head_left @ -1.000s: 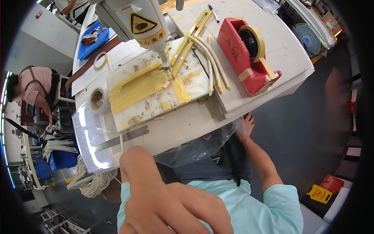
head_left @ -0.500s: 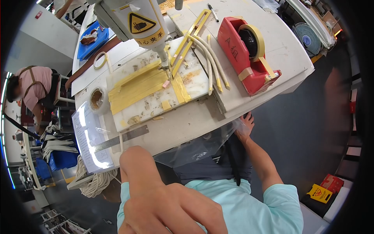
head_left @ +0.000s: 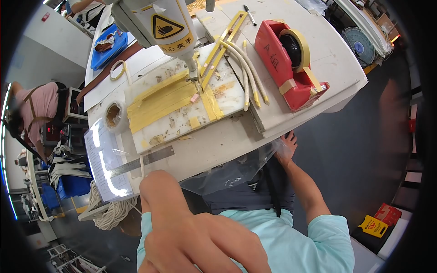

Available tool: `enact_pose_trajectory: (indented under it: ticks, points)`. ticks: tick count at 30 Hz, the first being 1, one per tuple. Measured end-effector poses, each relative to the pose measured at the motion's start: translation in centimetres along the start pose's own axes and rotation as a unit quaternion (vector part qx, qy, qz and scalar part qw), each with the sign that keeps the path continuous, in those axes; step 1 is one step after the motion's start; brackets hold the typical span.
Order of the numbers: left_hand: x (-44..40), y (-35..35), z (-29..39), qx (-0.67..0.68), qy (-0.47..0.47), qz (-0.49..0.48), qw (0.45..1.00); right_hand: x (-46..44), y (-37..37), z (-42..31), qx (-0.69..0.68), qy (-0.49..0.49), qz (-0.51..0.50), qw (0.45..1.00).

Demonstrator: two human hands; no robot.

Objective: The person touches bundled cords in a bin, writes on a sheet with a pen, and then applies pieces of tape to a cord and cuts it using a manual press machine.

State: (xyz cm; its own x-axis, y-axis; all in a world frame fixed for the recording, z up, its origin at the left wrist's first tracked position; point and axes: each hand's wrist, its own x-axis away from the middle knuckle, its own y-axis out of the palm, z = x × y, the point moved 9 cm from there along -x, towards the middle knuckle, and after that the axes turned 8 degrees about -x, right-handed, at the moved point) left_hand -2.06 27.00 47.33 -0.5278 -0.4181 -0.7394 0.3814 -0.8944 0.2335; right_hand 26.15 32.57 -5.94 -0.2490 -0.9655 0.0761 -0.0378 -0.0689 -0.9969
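Observation:
Close to the camera at the bottom is my left hand (head_left: pixel 205 243), back up, fingers bent and their tips out of view. What it touches is hidden. My right hand (head_left: pixel 287 148) is low beside the table's front edge, fingers apart, next to clear plastic sheeting (head_left: pixel 227 177). A machine head (head_left: pixel 168 27) with a yellow warning label stands over a stained white plate (head_left: pixel 177 125) partly covered in yellow tape. A slotted yellow strip (head_left: pixel 216 57) lies across the plate's back right edge. Beside it are several pale cords (head_left: pixel 250 75).
A red tape dispenser (head_left: pixel 291 68) and a pen (head_left: pixel 249 15) lie on the right. At left are tape rolls (head_left: pixel 114 114), a metal ruler (head_left: pixel 143 161), a glossy sheet (head_left: pixel 107 159) and a blue tray (head_left: pixel 109 48). A person in pink (head_left: pixel 43 107) bends at the far left.
The person in pink has bent further down and shifted. My left hand's fingers moved slightly. My right hand and the things on the table look unchanged.

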Motion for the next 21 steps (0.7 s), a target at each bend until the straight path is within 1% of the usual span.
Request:
enact_pose_trajectory:
  ticks: [9, 18, 20, 21]
  points:
    - [-0.2, 0.2, 0.3, -0.015, -0.002, -0.019, 1.000, -0.1, 0.4, 0.0, 0.009, 0.004, -0.006, 1.000]
    - [0.3, 0.0, 0.3, -0.024, 0.008, 0.019, 1.000, 0.1, -0.4, -0.2, -0.003, 0.002, -0.008, 1.000]
    - [0.3, 0.4, 0.5, -0.032, 0.026, -0.051, 0.998, 0.2, -0.6, -0.3, -0.003, 0.000, -0.005, 1.000]
    - [0.1, 0.2, 0.5, -0.032, 0.027, -0.051, 0.998, 0.2, -0.6, -0.3, -0.003, -0.002, -0.003, 1.000]
